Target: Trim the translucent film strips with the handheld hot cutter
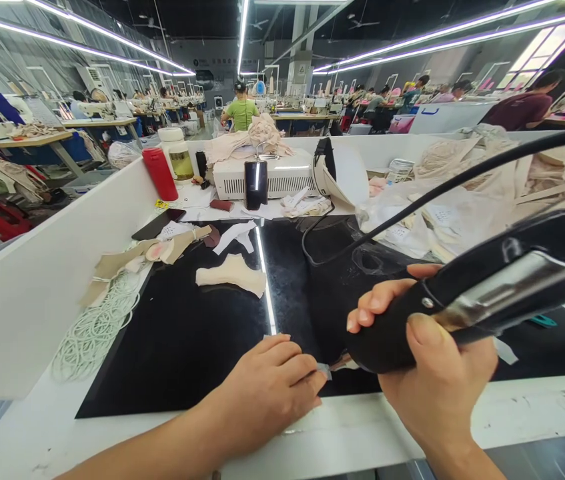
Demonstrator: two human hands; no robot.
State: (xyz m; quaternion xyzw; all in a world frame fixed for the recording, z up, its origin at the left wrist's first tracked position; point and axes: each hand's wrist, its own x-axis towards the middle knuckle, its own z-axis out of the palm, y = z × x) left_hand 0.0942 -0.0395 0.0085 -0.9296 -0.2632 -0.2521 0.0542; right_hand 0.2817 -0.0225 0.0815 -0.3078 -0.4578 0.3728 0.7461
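My right hand (437, 373) is wrapped round a black corded power tool (502, 283), its thumb on top and its fingers curled underneath. The tool slants down to the left, and its narrow tip (345, 363) is beside my left fingers; its exact kind does not show. My left hand (272, 387) is closed low over the black mat (202, 353), pinching a small pale grey piece (323, 371) mostly hidden under the fingers. Past this hand lies a cream fabric piece (229, 275) with several points, and behind that a white cut piece (236, 237).
The tool's black cable (412, 203) arcs across the right side. Pale green cord (95, 333) and beige scraps (122, 263) lie left. A red bottle (160, 175), upright phone (255, 185), white machine (287, 173) and lamp (349, 173) stand behind. Fabric bundles (487, 173) fill the right.
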